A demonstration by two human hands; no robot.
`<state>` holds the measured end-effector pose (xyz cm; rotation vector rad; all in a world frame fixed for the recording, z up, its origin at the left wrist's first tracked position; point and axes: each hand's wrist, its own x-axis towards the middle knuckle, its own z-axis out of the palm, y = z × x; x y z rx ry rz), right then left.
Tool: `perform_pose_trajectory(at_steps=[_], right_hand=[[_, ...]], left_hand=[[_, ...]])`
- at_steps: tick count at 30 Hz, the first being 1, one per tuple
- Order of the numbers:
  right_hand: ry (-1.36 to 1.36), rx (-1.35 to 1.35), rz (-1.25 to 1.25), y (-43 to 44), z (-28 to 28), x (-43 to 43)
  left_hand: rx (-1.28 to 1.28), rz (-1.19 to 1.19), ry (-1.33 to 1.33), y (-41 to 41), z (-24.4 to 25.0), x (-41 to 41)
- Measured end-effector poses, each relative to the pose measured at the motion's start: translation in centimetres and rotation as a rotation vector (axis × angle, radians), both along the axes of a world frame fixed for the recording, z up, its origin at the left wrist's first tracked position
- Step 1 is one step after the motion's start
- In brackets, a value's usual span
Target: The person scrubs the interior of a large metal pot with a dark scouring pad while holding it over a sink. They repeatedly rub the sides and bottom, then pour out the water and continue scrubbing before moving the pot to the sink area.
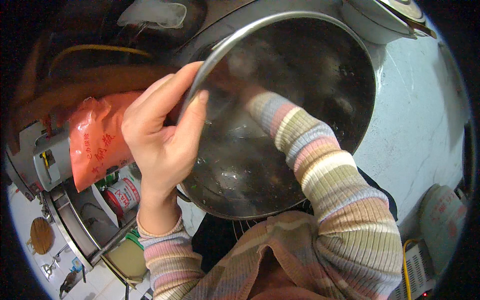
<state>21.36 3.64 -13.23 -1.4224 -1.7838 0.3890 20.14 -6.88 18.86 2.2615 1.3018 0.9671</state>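
A large round dark metal pan [315, 75] with a bright rim fills the middle of the head view. My left hand [165, 123] grips its rim at the left, thumb on the inner side and fingers on the outer. My right arm, in a striped ribbed sleeve, reaches down into the pan. My right hand [245, 90] is blurred and mostly hidden around the cuff's end, so its fingers and anything in them cannot be made out. The inner surface looks wet, with bright reflections and small green specks.
An orange plastic bag [101, 138] bearing writing lies left of my left hand. Below it are a metal rack [75, 232] and a red-and-white container [122, 197]. A lidded pot [375, 22] stands at the upper right. A slatted appliance [418, 270] is at the lower right.
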Motion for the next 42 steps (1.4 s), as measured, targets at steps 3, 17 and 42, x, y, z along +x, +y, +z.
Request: perform_pose_trajectory(at_steps=[3,17,42], right_hand=[[0.064,0.166,0.211,-3.0,1.9,-2.0],[-0.16,0.011,-0.088,-1.4,-1.1,12.1],[-0.034,0.201,0.173,-0.6,1.1,1.3]], left_hand=[[-0.039,-0.033,0.013,0.0,0.3,0.4],[-0.009,-0.193,0.04,0.8,0.7,4.0],[-0.15,-0.038,0.062,-0.3,1.2,2.2]])
